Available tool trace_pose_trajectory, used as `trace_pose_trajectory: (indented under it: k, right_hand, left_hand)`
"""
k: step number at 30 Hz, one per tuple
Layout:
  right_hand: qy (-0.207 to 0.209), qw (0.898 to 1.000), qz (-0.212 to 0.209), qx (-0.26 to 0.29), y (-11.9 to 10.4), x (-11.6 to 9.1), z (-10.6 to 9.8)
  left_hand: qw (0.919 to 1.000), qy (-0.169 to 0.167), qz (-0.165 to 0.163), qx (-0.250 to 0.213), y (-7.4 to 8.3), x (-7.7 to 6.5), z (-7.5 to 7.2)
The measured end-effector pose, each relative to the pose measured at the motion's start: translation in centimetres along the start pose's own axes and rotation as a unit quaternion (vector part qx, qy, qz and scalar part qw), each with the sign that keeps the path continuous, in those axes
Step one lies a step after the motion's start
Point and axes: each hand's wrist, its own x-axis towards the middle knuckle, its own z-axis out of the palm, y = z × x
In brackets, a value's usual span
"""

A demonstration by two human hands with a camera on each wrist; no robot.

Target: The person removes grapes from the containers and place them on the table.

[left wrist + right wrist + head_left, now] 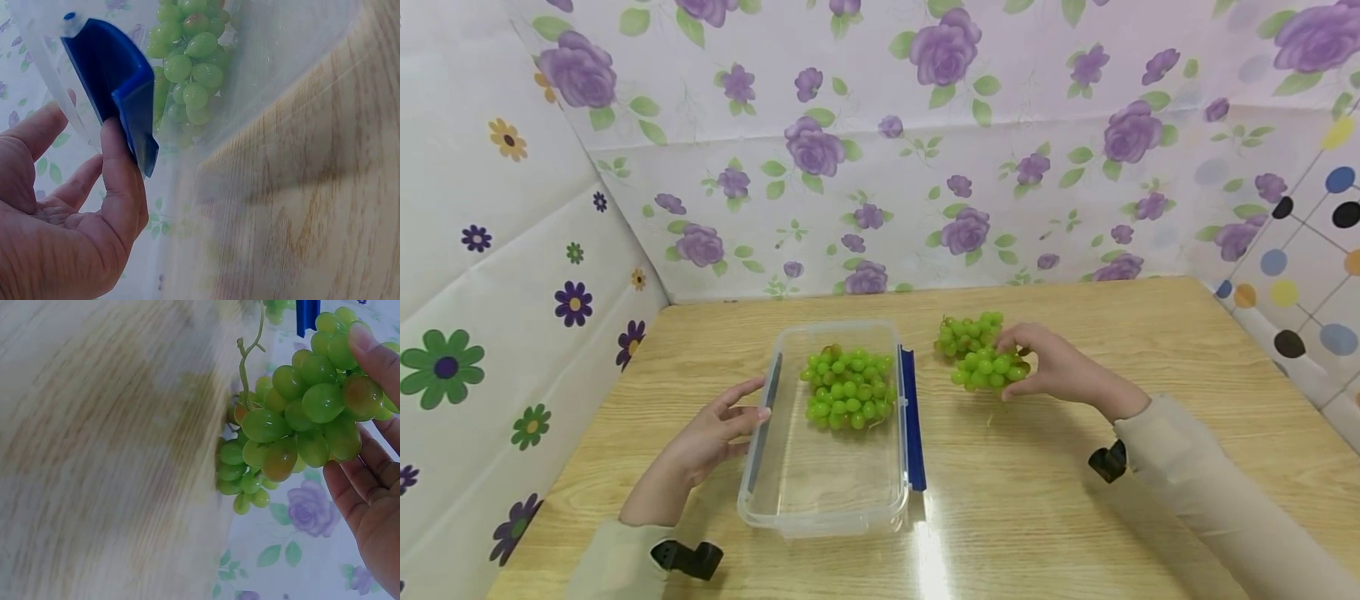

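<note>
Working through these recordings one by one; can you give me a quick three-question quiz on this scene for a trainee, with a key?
1. Multiple choice: what does the right grip hold?
A) a spoon
B) a bunch of green grapes
C) a cup

2. True or false: the clear container has no grapes in it.

3. Fill in the blank: the left grip touches the container's side, where the left wrist view shows a flap coloured ____.

Key:
1. B
2. False; grapes inside show plainly in the head view.
3. blue
</note>
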Motion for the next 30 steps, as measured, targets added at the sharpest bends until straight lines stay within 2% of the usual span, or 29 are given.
trace_pose_trajectory:
  k: [10,30]
  right_hand:
    - [0.013,1.000,0.003,-0.018,1.1,-0.3,0.5]
    - [0.007,1.000,-0.005,-0.017,1.9,0.0,2.4]
  left_hand:
    - [1.0000,0.004,0.003,-0.003,0.1,-0.1,0.1]
    - [1.0000,0.000,0.002,-0.003,0.0,0.0,0.0]
